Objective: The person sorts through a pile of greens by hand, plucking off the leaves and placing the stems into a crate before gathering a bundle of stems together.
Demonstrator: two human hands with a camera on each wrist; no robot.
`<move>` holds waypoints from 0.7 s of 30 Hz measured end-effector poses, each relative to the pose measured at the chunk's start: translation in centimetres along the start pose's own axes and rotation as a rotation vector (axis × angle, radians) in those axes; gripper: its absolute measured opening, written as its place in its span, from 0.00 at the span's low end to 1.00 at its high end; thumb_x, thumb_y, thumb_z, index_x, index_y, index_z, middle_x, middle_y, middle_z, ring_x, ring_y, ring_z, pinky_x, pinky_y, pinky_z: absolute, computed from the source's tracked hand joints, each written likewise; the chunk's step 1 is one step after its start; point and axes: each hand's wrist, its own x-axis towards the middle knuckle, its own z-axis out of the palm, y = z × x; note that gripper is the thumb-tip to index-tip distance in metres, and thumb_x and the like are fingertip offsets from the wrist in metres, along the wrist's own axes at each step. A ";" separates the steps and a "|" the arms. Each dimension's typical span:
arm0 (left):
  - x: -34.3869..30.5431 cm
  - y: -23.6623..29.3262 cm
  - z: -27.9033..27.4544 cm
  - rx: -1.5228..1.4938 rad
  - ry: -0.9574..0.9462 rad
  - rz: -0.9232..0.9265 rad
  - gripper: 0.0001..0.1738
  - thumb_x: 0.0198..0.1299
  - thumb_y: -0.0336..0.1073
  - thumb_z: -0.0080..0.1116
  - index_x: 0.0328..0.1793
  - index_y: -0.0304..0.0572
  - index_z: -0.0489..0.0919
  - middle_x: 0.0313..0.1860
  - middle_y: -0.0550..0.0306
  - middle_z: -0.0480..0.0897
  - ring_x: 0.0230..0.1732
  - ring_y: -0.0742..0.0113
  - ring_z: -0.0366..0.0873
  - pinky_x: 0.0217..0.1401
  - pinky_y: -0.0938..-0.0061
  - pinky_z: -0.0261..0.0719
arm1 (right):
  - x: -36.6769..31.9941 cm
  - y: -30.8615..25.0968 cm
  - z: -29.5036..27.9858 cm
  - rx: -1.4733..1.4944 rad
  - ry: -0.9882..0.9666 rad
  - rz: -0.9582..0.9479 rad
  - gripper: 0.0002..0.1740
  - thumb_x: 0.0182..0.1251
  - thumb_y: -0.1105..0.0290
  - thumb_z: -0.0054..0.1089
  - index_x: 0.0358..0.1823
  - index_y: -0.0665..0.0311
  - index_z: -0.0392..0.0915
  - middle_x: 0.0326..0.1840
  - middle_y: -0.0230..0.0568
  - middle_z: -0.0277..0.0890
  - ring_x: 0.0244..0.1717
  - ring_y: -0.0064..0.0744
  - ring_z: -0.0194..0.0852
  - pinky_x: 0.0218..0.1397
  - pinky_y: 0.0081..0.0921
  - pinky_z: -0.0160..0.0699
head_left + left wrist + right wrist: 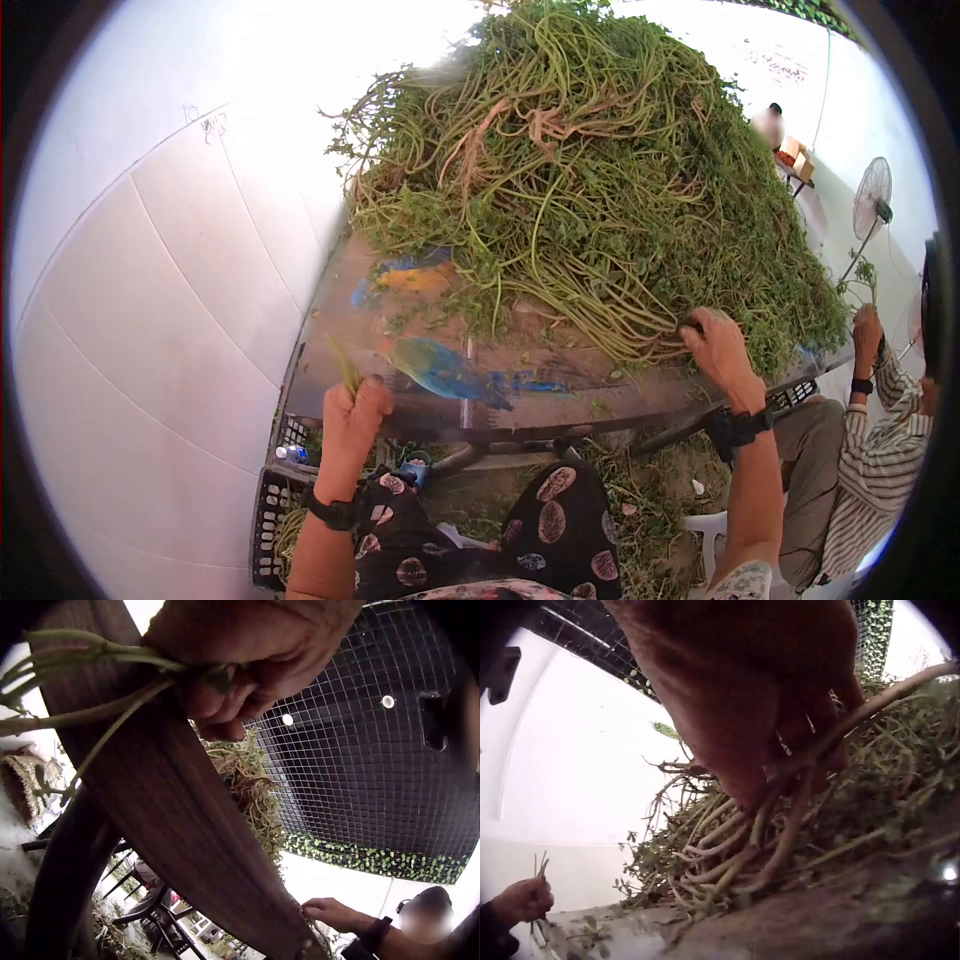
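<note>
A large heap of leafy green stems (620, 200) covers much of the brown table. On the left, my left hand (356, 405) holds a few cut green stems (343, 362) near the table's front edge. Its fingers curl round them in the left wrist view, where the stem ends (97, 656) stick out. My right hand (722, 350) is at the heap's front right corner, its fingers curled over a bundle of long stems (640, 318). Below that hand in the right wrist view, several pale stem ends (720, 862) hang close over the tabletop.
Black plastic crates (270, 515) stand below the table's left side. Loose stems litter the floor (650, 490). At the right sits a person in a striped shirt (875, 430), holding a sprig (868, 285). A fan (872, 200) stands behind, and a white wall (150, 300) runs along the left.
</note>
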 end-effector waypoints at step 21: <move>-0.1 0.4 0.1 0.024 0.012 0.011 0.29 0.63 0.58 0.48 0.19 0.41 0.68 0.16 0.63 0.70 0.15 0.80 0.60 0.16 0.82 0.53 | 3.4 -6.3 -1.4 0.381 0.216 0.075 0.14 0.63 0.64 0.51 0.33 0.71 0.73 0.22 0.43 0.72 0.23 0.37 0.69 0.28 0.33 0.65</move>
